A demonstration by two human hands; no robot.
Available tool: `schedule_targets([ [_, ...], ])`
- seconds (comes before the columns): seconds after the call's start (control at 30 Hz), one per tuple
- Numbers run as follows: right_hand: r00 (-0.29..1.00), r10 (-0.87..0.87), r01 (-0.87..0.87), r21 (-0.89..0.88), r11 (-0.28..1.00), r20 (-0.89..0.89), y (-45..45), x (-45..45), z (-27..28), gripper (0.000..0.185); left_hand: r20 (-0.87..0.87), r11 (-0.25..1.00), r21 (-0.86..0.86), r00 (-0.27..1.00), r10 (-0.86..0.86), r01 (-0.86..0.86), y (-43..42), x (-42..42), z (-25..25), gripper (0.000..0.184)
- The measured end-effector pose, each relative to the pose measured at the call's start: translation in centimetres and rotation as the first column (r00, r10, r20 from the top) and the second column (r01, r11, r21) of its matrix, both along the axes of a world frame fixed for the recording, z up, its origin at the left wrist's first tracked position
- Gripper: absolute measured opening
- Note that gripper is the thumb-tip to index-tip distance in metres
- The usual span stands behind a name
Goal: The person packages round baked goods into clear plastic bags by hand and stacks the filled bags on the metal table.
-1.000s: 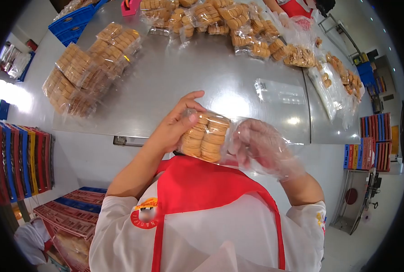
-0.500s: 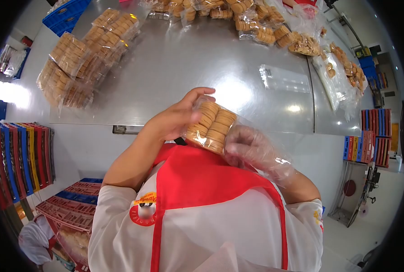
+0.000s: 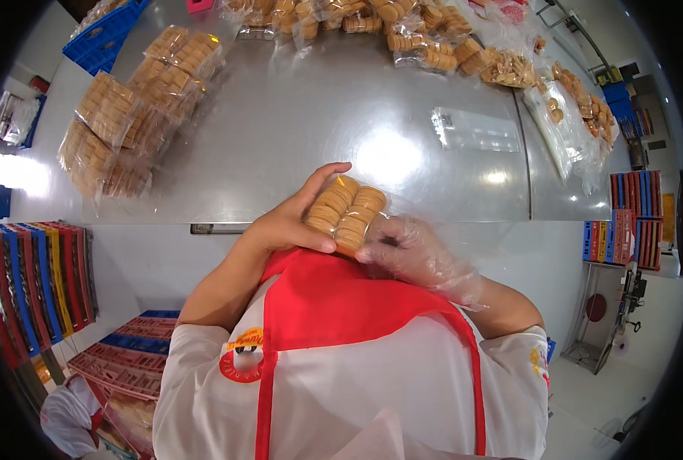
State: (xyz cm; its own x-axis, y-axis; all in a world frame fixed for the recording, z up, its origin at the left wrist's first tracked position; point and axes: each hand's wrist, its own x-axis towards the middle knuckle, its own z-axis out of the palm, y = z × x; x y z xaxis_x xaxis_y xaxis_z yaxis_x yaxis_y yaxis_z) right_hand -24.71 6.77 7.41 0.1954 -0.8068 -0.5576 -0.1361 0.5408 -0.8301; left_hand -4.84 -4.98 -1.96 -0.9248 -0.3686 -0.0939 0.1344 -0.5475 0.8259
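Observation:
A clear plastic bag of round cookies (image 3: 344, 208), stacked in two rows, is held in front of my red apron at the table's near edge. My left hand (image 3: 299, 218) is bare and wraps round the bag's left side, thumb across its lower end. On the right, my right hand (image 3: 406, 249), in a clear plastic glove, pinches the bag's lower right edge. Several filled cookie bags (image 3: 138, 107) are piled on the left of the metal table (image 3: 280, 115).
More bagged cookies (image 3: 425, 34) line the far side of the table. Flat clear bags (image 3: 475, 130) lie at the right, near a plastic sheet with loose cookies (image 3: 586, 107). A blue crate (image 3: 104, 38) is at far left; stacked crates (image 3: 127, 353) and a person in white stand behind, lower left.
My left thumb has come down onto the bag's lower end. The bag has turned more upright and moved slightly left, with my right hand following along its edge.

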Motion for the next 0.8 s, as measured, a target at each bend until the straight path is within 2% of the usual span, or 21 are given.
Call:
schedule_targets([
  [0.07,0.999,-0.043,0.043,0.005,0.999,0.017,-0.3,0.2,-0.3,0.022,0.036,0.996,0.085,0.999,-0.007,0.004,-0.2,0.1,-0.3,0.122],
  [0.17,0.999,0.032,-0.025,0.166,0.986,-0.039,-1.3,-0.5,1.8,0.025,0.065,0.981,-0.185,0.997,-0.039,0.051,-1.8,0.4,-0.4,0.122],
  [0.27,0.933,0.054,-0.047,-0.028,0.999,0.356,-0.6,-4.4,3.0,0.035,-0.013,0.990,-0.136,0.999,-0.038,0.035,-2.6,0.9,-1.3,0.114],
  [0.33,0.876,0.120,-0.030,-0.197,0.980,0.467,0.0,-5.7,3.1,0.037,-0.065,0.999,0.008,0.997,0.037,-0.036,-1.7,1.1,-2.7,0.114],
  [0.4,0.918,0.223,-0.105,-0.342,0.934,0.328,0.0,-5.9,4.0,0.042,-0.085,0.991,0.118,0.993,0.080,-0.069,-1.1,1.0,-3.3,0.113],
  [0.47,0.953,0.294,-0.299,-0.401,0.866,-0.076,-1.0,-4.6,7.1,0.048,-0.076,0.980,0.189,0.993,0.085,-0.069,-0.9,0.6,-3.0,0.112],
  [0.53,0.960,0.278,-0.222,-0.513,0.829,0.034,-1.5,-4.7,7.3,0.043,-0.110,0.974,0.203,0.987,0.120,-0.096,-1.5,0.2,-2.7,0.110],
  [0.6,0.965,0.243,-0.258,-0.561,0.787,-0.102,-2.4,-4.6,8.9,0.035,-0.151,0.963,0.234,0.974,0.170,-0.132,-2.1,-0.4,-2.1,0.109],
  [0.63,0.937,0.204,-0.333,-0.541,0.773,-0.285,-3.2,-3.9,11.1,0.030,-0.172,0.953,0.260,0.964,0.205,-0.156,-2.2,-0.5,-1.9,0.108],
  [0.7,0.739,0.074,-0.497,-0.468,0.731,-0.669,-5.1,-2.8,11.5,0.011,-0.213,0.942,0.280,0.945,0.247,-0.183,-2.3,-0.4,-2.2,0.107],
  [0.77,0.739,-0.011,-0.481,-0.539,0.691,-0.674,-6.0,-2.9,13.0,0.011,-0.261,0.944,0.268,0.929,0.263,-0.192,-2.8,-0.4,-3.7,0.106],
  [0.8,0.736,-0.050,-0.476,-0.570,0.670,-0.675,-6.4,-2.9,13.7,0.011,-0.242,0.960,0.197,0.940,0.243,-0.197,-3.0,-0.4,-3.5,0.107],
])
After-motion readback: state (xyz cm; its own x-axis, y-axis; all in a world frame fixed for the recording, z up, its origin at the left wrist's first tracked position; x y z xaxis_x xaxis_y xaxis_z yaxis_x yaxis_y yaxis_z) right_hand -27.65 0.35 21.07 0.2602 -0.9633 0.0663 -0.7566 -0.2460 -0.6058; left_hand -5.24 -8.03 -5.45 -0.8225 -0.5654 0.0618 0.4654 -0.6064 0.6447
